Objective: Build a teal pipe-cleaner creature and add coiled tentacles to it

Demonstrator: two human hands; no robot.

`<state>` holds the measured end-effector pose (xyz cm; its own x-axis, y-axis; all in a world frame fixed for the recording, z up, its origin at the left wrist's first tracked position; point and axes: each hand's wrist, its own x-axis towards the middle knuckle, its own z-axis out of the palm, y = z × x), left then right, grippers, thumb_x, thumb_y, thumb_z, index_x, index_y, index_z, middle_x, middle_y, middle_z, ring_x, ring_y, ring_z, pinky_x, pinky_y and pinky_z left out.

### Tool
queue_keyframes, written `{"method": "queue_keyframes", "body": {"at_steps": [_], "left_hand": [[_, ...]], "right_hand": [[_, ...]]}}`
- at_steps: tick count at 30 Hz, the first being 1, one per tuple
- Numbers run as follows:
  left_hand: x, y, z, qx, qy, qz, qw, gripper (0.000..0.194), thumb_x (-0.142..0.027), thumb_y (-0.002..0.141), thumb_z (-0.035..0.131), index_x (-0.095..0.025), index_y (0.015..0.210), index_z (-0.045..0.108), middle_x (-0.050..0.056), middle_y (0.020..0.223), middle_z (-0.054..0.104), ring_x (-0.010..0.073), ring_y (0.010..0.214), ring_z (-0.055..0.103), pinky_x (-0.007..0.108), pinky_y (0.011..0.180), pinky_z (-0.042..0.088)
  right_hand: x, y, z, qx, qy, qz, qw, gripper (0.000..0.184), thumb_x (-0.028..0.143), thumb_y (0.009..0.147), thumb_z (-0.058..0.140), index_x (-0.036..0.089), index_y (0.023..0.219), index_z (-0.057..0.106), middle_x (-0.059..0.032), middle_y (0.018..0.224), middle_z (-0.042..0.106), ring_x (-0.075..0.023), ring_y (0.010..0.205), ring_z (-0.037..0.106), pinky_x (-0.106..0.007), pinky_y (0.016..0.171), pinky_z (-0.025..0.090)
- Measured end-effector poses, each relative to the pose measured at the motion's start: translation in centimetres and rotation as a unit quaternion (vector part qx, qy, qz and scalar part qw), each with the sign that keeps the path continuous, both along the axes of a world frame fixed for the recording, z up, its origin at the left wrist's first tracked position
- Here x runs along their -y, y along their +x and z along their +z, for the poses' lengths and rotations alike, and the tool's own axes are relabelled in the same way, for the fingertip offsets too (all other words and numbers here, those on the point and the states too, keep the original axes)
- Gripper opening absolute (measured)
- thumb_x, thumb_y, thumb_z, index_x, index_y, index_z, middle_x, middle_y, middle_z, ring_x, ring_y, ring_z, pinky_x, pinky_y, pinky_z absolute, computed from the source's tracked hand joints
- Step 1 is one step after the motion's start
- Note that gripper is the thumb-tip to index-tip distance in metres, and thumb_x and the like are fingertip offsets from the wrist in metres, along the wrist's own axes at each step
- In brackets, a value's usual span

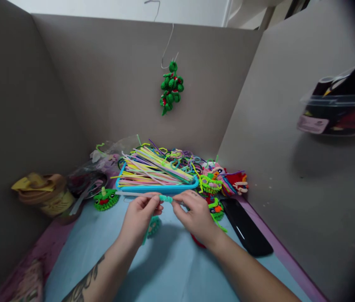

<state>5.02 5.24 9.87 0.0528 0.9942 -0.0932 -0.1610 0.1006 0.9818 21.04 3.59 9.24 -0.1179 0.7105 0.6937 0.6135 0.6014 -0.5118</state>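
Observation:
A teal pipe cleaner (165, 198) is wound in a short, tight coil between my two hands, above the blue table cover. My left hand (142, 212) is closed in a pinch at the coil's left end. From that hand a pale thin stick (130, 193) sticks out to the left. My right hand (194, 209) pinches the coil's right end between thumb and fingers. Below my left hand, a teal fuzzy piece (154, 225) lies on the cover, and a teal strand (146, 238) hangs or lies beside it, partly hidden by the hand.
Behind my hands stands a blue tray (156, 188) heaped with colourful pipe cleaners. A green fuzzy figure (105, 200) lies left, more fuzzy pieces (210, 183) right, near a black phone (246, 226). Grey panels (117, 75) enclose the table; green figures (171, 88) hang from a wire.

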Motion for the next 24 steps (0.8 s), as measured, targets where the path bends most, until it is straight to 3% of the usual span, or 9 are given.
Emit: {"method": "queue_keyframes", "body": {"at_steps": [6, 12, 24], "left_hand": [[0.30, 0.42, 0.07, 0.034, -0.008, 0.001, 0.999, 0.040, -0.043, 0.060, 0.074, -0.009, 0.079, 0.066, 0.004, 0.062, 0.062, 0.0124, 0.055, 0.057, 0.025, 0.055, 0.047], [0.26, 0.07, 0.48, 0.008, 0.000, 0.005, 1.000, 0.041, -0.045, 0.060, 0.073, -0.010, 0.081, 0.067, 0.004, 0.063, 0.063, 0.0153, 0.060, 0.060, 0.027, 0.059, 0.048], [0.54, 0.58, -0.11, 0.032, -0.012, 0.008, 0.999, 0.033, -0.041, 0.063, 0.072, -0.011, 0.063, 0.059, 0.002, 0.056, 0.057, 0.0094, 0.046, 0.049, 0.022, 0.047, 0.039]], "right_hand": [[-0.09, 0.11, 0.05, -0.003, -0.010, 0.002, 1.000, 0.013, 0.019, 0.083, 0.053, 0.020, 0.078, 0.065, -0.0020, 0.072, 0.066, -0.0157, 0.072, 0.059, -0.029, 0.070, 0.045], [-0.13, 0.20, 0.16, 0.007, 0.009, 0.006, 1.000, 0.014, 0.019, 0.084, 0.052, 0.020, 0.088, 0.065, -0.0041, 0.081, 0.067, -0.0170, 0.079, 0.060, -0.031, 0.075, 0.046], [0.07, 0.73, -0.47, 0.212, 0.096, -0.039, 0.972, 0.018, 0.022, 0.089, 0.047, 0.018, 0.082, 0.063, -0.0062, 0.072, 0.062, -0.0178, 0.071, 0.054, -0.031, 0.067, 0.041]]}}
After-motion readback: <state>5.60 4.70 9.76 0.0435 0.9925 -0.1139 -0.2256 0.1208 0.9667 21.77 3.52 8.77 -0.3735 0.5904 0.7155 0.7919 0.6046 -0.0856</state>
